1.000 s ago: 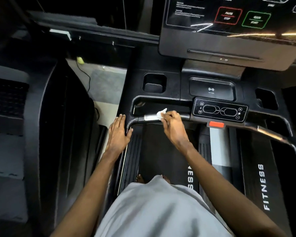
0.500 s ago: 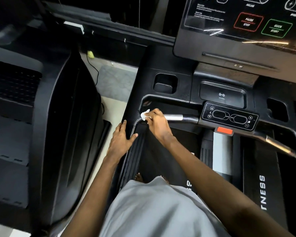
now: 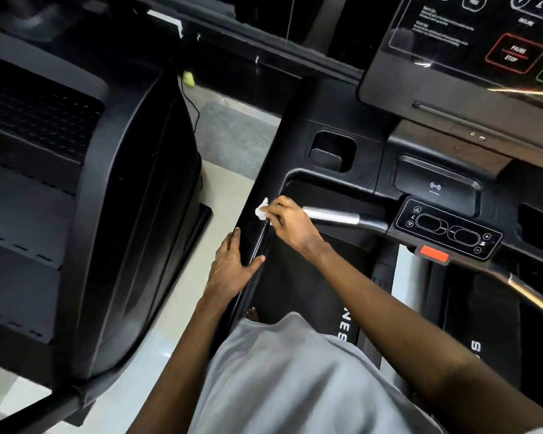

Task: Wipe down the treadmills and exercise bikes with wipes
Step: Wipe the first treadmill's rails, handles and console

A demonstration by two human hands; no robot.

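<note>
Here the wipe (image 3: 261, 212) sits pinched in the right grip (image 3: 290, 227)

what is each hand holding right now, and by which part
The right hand pinches a white wipe by its near end; the rest sticks out beyond the hand. The left hand holds nothing; it rests flat on the rail.

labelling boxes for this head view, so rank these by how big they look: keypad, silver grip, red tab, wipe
1. keypad
2. silver grip
3. red tab and wipe: these look about alike. The right hand hides part of the wipe, so I won't rank them.
</note>
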